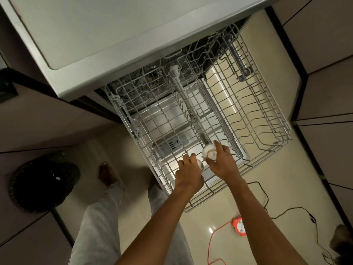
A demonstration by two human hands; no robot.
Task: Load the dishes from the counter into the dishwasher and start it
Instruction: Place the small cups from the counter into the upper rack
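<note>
The dishwasher's upper wire rack (267, 104) is pulled out over the open door, seen from above. My right hand (222, 159) grips a small white cup (209, 152) turned bottom-up, its base bearing a printed mark, at the rack's near edge. My left hand (188, 169) covers a second white cup (200, 165) just to the left, also down in the rack's near row; most of that cup is hidden under my fingers. The rest of the rack holds no dishes.
The grey counter top (95, 35) overhangs the dishwasher at the top. A black bin (42, 184) stands on the floor at the left. An orange extension reel (237, 225) with cords lies on the tiles at the right. My legs and bare foot are below left.
</note>
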